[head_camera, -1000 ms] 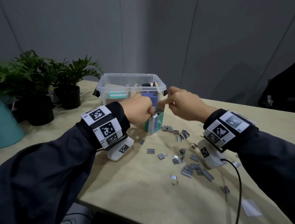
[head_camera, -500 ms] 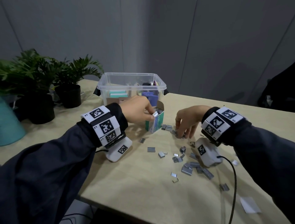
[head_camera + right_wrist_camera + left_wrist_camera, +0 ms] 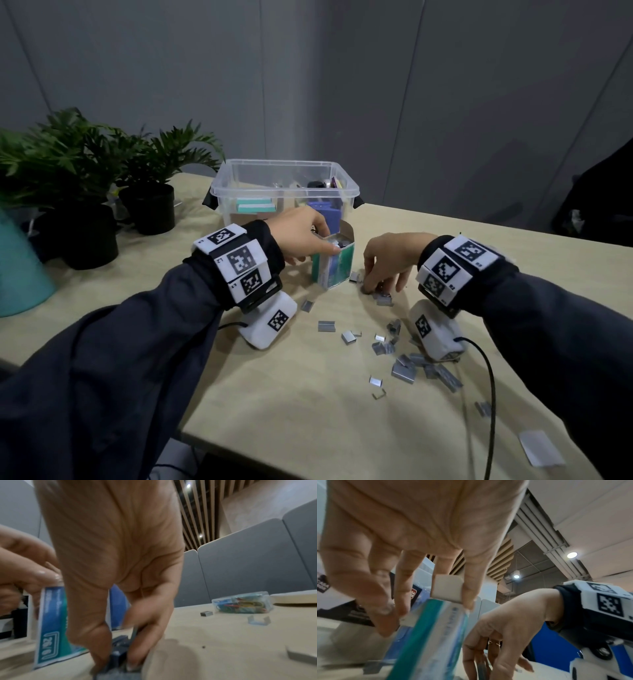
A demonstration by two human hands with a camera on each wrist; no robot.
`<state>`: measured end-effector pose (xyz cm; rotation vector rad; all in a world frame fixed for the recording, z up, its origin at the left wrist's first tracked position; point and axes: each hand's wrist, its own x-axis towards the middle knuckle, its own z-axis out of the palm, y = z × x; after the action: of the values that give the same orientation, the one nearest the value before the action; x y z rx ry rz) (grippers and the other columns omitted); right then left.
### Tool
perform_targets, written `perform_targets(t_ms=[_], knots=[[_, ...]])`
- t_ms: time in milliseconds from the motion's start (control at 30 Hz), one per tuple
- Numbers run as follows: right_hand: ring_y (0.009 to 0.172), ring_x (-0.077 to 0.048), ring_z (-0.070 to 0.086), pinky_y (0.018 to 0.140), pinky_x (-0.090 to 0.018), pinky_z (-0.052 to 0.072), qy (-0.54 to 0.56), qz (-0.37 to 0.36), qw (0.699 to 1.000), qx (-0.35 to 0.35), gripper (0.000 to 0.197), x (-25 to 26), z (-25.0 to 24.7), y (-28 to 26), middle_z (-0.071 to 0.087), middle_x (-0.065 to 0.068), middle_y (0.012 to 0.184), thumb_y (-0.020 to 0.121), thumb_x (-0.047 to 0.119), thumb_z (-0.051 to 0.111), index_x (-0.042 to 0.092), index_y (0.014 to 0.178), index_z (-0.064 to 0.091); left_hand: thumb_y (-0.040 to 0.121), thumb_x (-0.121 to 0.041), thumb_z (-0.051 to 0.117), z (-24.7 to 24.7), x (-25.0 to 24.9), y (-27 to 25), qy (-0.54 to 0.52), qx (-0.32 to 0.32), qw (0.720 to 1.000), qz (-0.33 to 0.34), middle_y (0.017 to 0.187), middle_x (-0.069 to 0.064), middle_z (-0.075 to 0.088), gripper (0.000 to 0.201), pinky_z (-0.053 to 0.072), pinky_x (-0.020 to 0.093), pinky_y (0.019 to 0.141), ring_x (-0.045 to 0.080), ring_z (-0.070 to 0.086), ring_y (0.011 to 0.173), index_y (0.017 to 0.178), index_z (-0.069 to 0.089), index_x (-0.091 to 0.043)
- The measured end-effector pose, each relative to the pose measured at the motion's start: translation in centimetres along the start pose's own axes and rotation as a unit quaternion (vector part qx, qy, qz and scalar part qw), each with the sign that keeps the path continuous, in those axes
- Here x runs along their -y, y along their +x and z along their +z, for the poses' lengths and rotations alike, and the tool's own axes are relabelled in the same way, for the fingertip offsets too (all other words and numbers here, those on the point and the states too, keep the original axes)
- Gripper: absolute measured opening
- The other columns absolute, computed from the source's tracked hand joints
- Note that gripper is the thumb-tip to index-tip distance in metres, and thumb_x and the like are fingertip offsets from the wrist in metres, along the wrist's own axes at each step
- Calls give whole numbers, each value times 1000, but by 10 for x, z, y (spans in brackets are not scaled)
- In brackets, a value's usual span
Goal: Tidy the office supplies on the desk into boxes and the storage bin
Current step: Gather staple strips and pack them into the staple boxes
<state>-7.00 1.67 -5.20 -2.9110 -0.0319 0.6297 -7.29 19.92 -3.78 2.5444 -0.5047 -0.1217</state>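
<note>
**Meanwhile, staples gathered beside open box**

Seen from the head camera, a small staple box [image 3: 333, 266] is held upright on the desk [image 3: 308, 404] by the left hand [image 3: 301, 238], its fingers curled round the open top; staples are seen inside. Just to its right, the right hand [image 3: 387, 262] is lowered onto a cluster of staples [image 3: 378, 294], fingertips drawn together on them. More staples are scattered across the desk nearer the camera. A clear bin [image 3: 284, 186], partly filled, is placed behind the box, and potted plants [image 3: 85, 164] are lined along the left edge.

From the left wrist, the box [image 3: 429, 639] is shown pinched between thumb and fingers [image 3: 469, 588], one flap pressed back. The right hand [image 3: 505, 635] is pointed down beside it.

From the right wrist, staples [image 3: 120, 660] are pinched between thumb and fingertips [image 3: 92, 639] against the desk, though blurred. The box [image 3: 51, 622] is seen at left, and a clear case of coloured clips [image 3: 241, 603] is set well apart at right.
</note>
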Motion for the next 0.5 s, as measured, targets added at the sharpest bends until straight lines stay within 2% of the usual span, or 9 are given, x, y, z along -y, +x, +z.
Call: perform_targets(t_ms=[100, 167, 233, 300, 367, 433, 500], knots=[[80, -16, 74, 60, -18, 57, -16, -14, 999, -26, 27, -5, -3, -6, 74, 0, 72, 80, 23, 80, 2, 95, 75, 85, -21, 73, 0, -1, 4, 3, -42, 998, 39, 90, 1, 61, 27, 56, 31, 65, 14, 59, 75, 109, 68, -12], [77, -14, 75, 64, -20, 58, -16, -15, 1000, -20, 23, -10, -7, -10, 75, -2, 73, 77, 18, 82, 2, 91, 76, 83, -17, 75, 0, -1, 4, 21, -61, 996, 61, 95, 5, 67, 20, 53, 27, 67, 11, 57, 74, 103, 73, -13], [73, -14, 74, 66, -22, 59, -3, -17, 999, -28, 16, -14, -12, -15, 76, -4, 73, 77, 11, 82, 2, 88, 76, 85, -18, 73, 2, -1, 4, 63, -68, 993, 79, 105, 3, 69, 18, 48, 27, 74, 14, 59, 87, 102, 76, -17], [64, -12, 73, 62, -20, 58, 21, -30, 998, -56, 11, -16, -21, -21, 74, -3, 68, 77, 6, 81, 1, 84, 75, 88, -19, 70, 4, -1, 4, 104, -63, 989, 88, 110, -2, 69, 20, 42, 26, 77, 14, 57, 93, 106, 76, -19], [56, -8, 70, 58, -17, 56, 39, -55, 993, -101, 7, -14, -33, -29, 73, -1, 63, 78, 6, 80, 3, 81, 75, 89, -18, 69, 4, 0, 6, 105, -61, 988, 95, 111, -2, 71, 22, 44, 26, 78, 14, 58, 93, 110, 74, -18], [57, -8, 70, 56, -17, 55, 78, -96, 979, -161, 5, -8, -45, -35, 73, -2, 64, 79, 7, 79, 4, 80, 75, 85, -14, 72, 3, 2, 6, 62, -78, 991, 92, 112, 3, 70, 30, 48, 28, 83, 17, 61, 95, 115, 71, -13], [62, -9, 71, 53, -15, 53, 119, -147, 961, -204, 5, 1, -53, -40, 74, -4, 69, 80, 7, 78, 3, 83, 76, 76, -14, 81, 0, 6, 6, 6, -107, 992, 69, 107, 7, 68, 47, 53, 33, 84, 20, 63, 94, 121, 66, -8]])
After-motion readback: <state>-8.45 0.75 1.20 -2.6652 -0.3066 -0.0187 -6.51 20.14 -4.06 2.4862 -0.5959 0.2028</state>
